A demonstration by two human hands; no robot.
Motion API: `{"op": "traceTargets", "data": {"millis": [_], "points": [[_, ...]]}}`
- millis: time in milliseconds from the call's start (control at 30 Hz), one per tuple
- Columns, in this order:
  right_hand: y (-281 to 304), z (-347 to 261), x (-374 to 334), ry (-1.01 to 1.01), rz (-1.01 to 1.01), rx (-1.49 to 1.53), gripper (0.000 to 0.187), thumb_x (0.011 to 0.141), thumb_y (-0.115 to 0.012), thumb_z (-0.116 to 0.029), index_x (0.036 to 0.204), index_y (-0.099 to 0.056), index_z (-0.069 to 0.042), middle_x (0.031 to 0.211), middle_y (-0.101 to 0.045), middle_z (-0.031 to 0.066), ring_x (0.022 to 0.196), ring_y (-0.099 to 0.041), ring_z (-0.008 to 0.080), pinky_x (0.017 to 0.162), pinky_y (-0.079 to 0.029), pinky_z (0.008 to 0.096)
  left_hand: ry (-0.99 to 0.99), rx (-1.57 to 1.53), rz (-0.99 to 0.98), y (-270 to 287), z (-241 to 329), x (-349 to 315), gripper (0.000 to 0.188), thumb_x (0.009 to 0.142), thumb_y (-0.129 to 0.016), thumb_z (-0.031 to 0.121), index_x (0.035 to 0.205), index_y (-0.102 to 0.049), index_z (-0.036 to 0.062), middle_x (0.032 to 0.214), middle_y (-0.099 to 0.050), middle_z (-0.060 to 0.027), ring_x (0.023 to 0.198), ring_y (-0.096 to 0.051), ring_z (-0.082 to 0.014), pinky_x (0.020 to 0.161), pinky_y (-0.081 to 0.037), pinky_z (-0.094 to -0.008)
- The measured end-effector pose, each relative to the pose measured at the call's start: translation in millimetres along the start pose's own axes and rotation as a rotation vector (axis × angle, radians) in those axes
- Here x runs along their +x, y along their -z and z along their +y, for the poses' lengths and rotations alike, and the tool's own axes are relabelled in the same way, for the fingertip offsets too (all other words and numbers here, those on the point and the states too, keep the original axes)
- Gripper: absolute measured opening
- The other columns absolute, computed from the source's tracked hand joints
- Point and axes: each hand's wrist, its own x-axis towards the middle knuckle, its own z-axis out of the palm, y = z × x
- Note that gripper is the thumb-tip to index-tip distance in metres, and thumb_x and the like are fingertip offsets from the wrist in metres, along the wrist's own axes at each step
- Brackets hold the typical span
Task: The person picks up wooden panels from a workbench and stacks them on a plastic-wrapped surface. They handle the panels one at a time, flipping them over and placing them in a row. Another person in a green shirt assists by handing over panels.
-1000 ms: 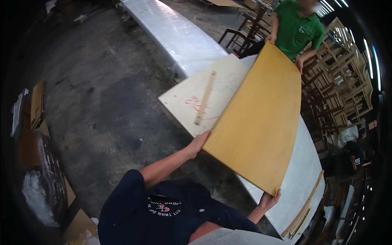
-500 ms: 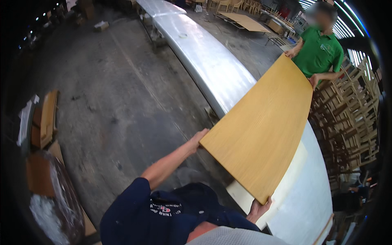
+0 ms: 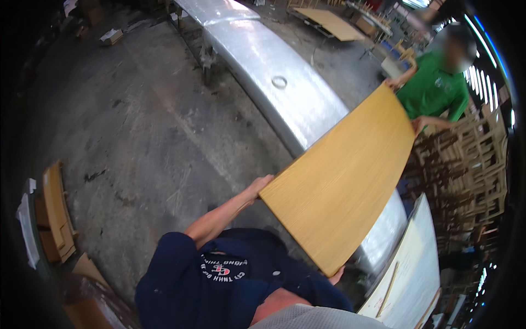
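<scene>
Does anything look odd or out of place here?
Possibly the ring lying alone on the long, silvery surface; nothing else loose shows near it. The wooden panel shows no obvious damage on its visible face.

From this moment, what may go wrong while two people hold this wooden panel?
1. The wooden panel might slip if the left hand or right hand loses its corner.
2. In this view it overlaps the long shiny surface, so it might scrape that.
3. The co-worker appears close to stacked wooden frames and might bump them.
</scene>
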Motion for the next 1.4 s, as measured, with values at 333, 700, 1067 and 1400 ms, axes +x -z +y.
{"op": "traceTargets", "data": {"millis": [333, 700, 1067, 1400], "points": [[-500.2, 123.7, -86.6, -0.289, 0.191, 0.651, 0.044, 0.089, -0.055, -0.041, 0.119, -0.055, -0.01, 0.122, -0.058, 0.0052, 0.11, -0.053, 0.0202, 0.095, -0.042, 0.0357, -0.053, 0.116, -0.112, 425.7, 224.1, 134.2, 0.04, 0.088, -0.04, 0.042, 0.097, -0.062, 0.0102, 0.078, -0.058, 0.0012, 0.069, -0.051, -0.0092, 0.058, -0.037, -0.0286], [-1003.0, 207.9, -124.8, -0.299, 0.297, 0.596, 0.045, 0.087, -0.058, -0.041, 0.118, -0.056, -0.009, 0.12, -0.059, 0.0041, 0.108, -0.055, 0.018, 0.092, -0.043, 0.0311, -0.036, 0.116, -0.164, 825.9, 486.2, 314.6, 0.038, 0.088, -0.04, 0.039, 0.082, -0.061, 0.0078, 0.074, -0.055, -0.0005, 0.068, -0.048, -0.0114, 0.06, -0.036, -0.0303], [-1537.7, 306.0, -134.8, -0.11, 0.3, 0.627, 0.049, 0.088, -0.06, -0.023, 0.13, -0.043, -0.005, 0.123, -0.053, 0.0069, 0.113, -0.048, 0.0176, 0.097, -0.035, 0.0288, -0.21, -0.214, -0.451, 1231.3, 718.3, 570.3, 0.045, 0.089, -0.042, 0.045, 0.098, -0.065, 0.0069, 0.103, -0.064, -0.0072, 0.095, -0.055, -0.0153, 0.083, -0.039, -0.0324], [-1986.0, 446.2, -118.0, 0.215, 0.131, 0.018, 0.055, 0.084, -0.06, -0.007, 0.133, -0.036, -0.007, 0.128, -0.047, 0.0076, 0.111, -0.049, 0.0185, 0.094, -0.04, 0.0286, -0.118, 0.117, -0.381, 1548.8, 975.2, 793.5, 0.044, 0.09, -0.042, 0.043, 0.102, -0.064, 0.0071, 0.098, -0.062, -0.0018, 0.092, -0.052, -0.0124, 0.083, -0.037, -0.0297]]}}
